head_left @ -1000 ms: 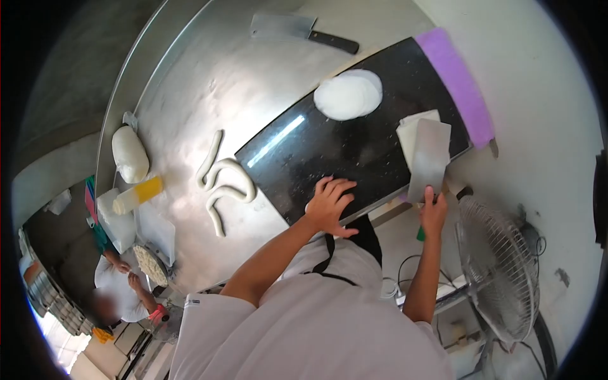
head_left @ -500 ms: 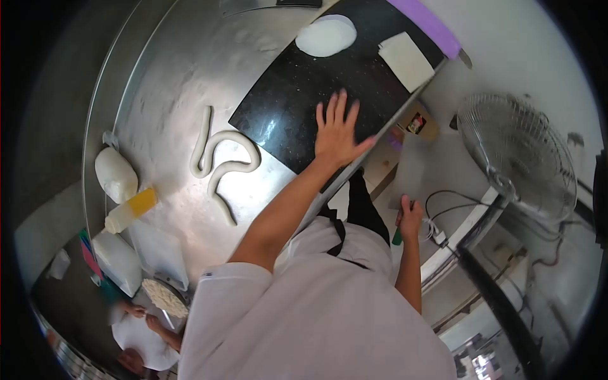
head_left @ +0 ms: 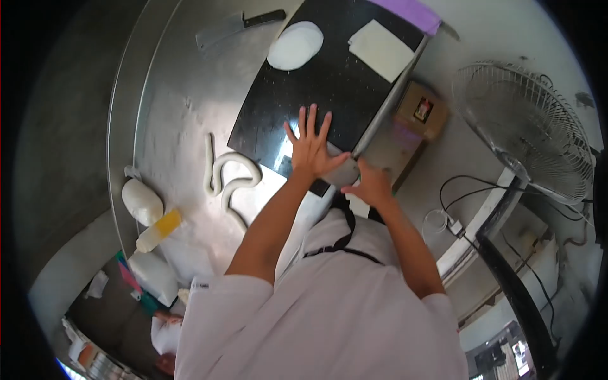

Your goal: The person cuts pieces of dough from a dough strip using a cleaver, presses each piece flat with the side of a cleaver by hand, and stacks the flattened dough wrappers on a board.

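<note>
My left hand [head_left: 308, 151] lies with fingers spread on the near end of a black board [head_left: 329, 76]. My right hand [head_left: 373, 185] is at the board's near edge, its fingers curled around a flat grey blade [head_left: 342, 171]. Only a sliver of the blade's green handle shows. Left of the board, a long pale dough rope [head_left: 253, 171] curves in bends over the steel table [head_left: 183, 114]. Farther up the board are a white oval mass [head_left: 296, 45], whose kind I cannot make out, and a folded pale cloth [head_left: 382, 50].
A cleaver [head_left: 221, 33] lies at the table's far side. Filled plastic bags [head_left: 142, 201] and a yellow-and-clear bottle [head_left: 158, 231] stand at left. A wire fan [head_left: 525, 120], cables and a cardboard box [head_left: 423, 114] are at right. Another person [head_left: 166, 332] is at lower left.
My right hand has come up from beside my leg to the board's near edge, bringing the blade beside my left hand. The view has shifted, and my left hand stays spread on the board.
</note>
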The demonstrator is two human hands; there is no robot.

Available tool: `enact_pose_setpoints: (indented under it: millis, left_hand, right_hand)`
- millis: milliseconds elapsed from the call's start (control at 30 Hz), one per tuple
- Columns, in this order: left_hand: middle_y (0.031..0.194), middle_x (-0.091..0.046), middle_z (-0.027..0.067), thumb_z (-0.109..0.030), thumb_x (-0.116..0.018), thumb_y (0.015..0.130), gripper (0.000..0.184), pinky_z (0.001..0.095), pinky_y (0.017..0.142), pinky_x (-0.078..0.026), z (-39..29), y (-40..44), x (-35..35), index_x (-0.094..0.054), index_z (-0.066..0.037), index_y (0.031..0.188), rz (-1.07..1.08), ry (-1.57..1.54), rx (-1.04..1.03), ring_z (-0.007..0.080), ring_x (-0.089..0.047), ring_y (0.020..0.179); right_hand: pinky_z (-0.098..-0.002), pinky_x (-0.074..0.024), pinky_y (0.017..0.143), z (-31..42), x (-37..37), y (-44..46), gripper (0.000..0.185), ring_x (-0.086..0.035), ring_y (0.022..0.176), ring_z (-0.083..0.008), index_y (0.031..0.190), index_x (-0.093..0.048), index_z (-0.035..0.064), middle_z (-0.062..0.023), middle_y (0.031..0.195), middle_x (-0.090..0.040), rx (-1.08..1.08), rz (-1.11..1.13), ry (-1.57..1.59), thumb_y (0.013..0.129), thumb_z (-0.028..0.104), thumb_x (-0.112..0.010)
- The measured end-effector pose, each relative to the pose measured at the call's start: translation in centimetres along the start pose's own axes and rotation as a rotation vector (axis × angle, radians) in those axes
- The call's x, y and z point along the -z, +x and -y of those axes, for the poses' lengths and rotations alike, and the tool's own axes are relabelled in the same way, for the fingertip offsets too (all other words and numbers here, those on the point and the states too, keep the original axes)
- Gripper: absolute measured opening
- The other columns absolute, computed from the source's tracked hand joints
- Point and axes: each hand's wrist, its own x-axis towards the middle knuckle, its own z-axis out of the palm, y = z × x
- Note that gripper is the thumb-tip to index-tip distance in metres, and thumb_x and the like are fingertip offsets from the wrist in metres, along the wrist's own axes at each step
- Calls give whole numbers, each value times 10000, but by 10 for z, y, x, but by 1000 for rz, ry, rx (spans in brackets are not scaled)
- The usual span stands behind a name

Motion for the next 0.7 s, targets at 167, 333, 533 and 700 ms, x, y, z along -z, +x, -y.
enact_pose_setpoints:
  millis: [167,333,533,700]
  left_hand:
    - [1683,-151,174,-790,-674,681,1156,739,1154,-90,-6,61,15,-297,-201,1602,-64,61,-126,399,-101,1554]
    - [1666,-200,185,-798,-676,675,1177,731,1158,-116,11,105,24,-319,-141,1584,-123,161,-279,406,-129,1550]
    - [1696,-134,169,-870,-614,657,1169,814,1099,-69,2,75,10,-341,-222,1591,62,117,-557,445,-60,1555]
    - [1678,-188,166,-810,-653,682,1140,775,1127,-112,-6,127,23,-324,-211,1594,-43,112,-520,430,-140,1539]
  right_hand:
    - [-533,-548,765,-7,25,33,733,-707,894,-432,1089,-564,-4,-257,917,-704,11,-99,22,646,467,-908]
    - [-539,-552,804,8,30,63,829,-702,904,-457,1176,-547,-58,-292,910,-698,-73,-62,79,658,482,-904]
    - [-522,-556,827,-5,-26,15,963,-699,926,-477,1265,-513,-68,-288,955,-708,191,-516,58,631,548,-897]
    - [-514,-561,745,-9,34,58,825,-707,857,-449,1101,-531,-49,-285,893,-698,-39,-193,41,658,552,-883]
